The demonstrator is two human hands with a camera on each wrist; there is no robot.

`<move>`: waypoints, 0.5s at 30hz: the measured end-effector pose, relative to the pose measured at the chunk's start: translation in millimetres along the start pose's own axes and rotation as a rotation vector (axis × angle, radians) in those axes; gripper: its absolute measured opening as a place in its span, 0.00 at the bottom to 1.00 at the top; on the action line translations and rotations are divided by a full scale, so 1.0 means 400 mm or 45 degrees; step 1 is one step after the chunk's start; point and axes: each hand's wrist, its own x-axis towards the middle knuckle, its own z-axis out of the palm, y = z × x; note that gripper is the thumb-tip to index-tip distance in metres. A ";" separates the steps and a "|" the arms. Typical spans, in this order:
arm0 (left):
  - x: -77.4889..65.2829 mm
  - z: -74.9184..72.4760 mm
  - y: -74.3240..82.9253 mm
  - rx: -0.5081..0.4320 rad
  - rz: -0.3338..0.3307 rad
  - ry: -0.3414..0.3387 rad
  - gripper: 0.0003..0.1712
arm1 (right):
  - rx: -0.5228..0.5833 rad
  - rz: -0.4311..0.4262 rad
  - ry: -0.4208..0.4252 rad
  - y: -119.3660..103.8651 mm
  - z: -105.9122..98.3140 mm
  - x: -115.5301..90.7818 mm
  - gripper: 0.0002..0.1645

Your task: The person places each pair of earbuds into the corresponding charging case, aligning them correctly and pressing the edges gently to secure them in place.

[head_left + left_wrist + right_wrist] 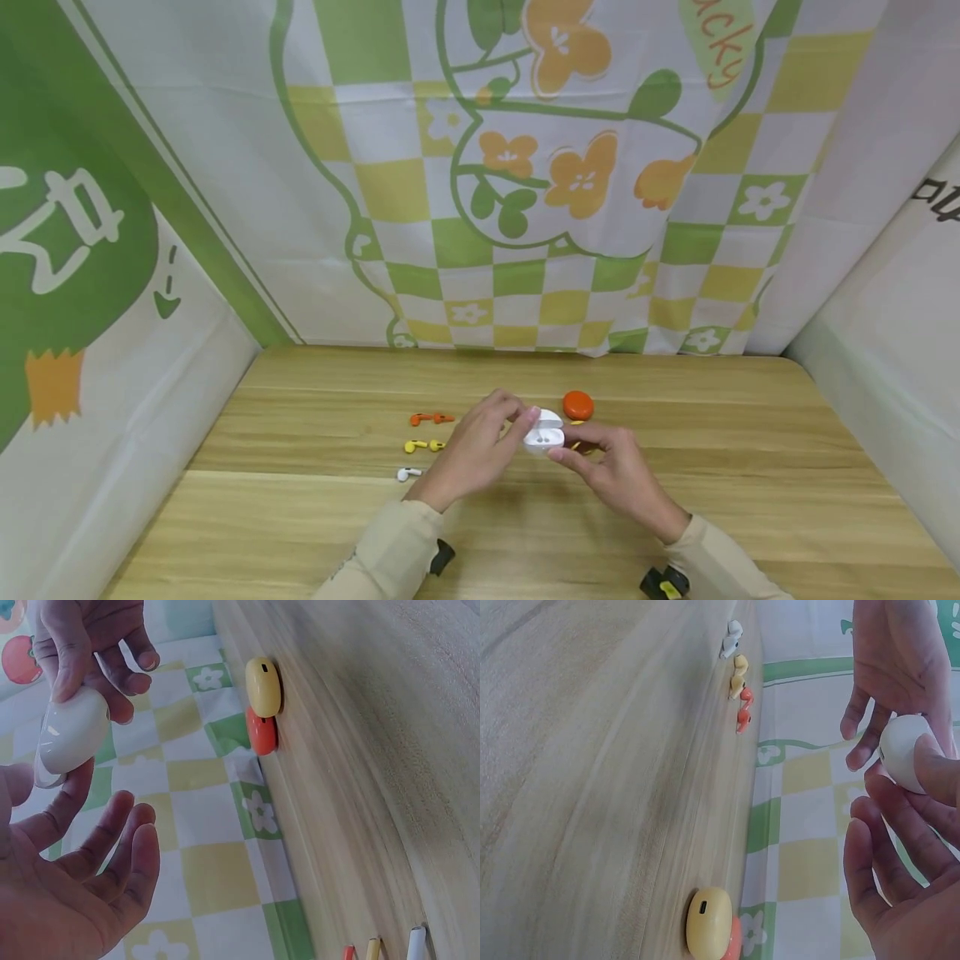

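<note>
Pinching an open white case [543, 442] together, the left hand [477, 450] and right hand [617, 467] hover above the worktop [750, 467]. A yellow case [262, 686] and orange case [577, 405] sit nearby.

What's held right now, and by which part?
White earbud case, lid open: right hand pinches the base at its right side; left hand holds the lid's left edge.

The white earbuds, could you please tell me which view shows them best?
The right wrist view, because it shows both white earbuds. The head view shows only one, beside the left hand; the left wrist view shows only a white stem at its bottom edge.
</note>
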 end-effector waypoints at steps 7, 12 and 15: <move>-0.013 -0.031 -0.016 -0.053 -0.032 0.017 0.29 | 0.016 0.007 0.023 0.002 -0.003 -0.001 0.14; -0.032 -0.069 -0.053 -0.058 -0.032 0.075 0.25 | 0.009 0.011 0.040 0.001 -0.005 0.001 0.14; -0.047 -0.093 -0.082 -0.051 -0.037 0.111 0.23 | 0.006 0.011 0.046 0.001 -0.007 0.000 0.14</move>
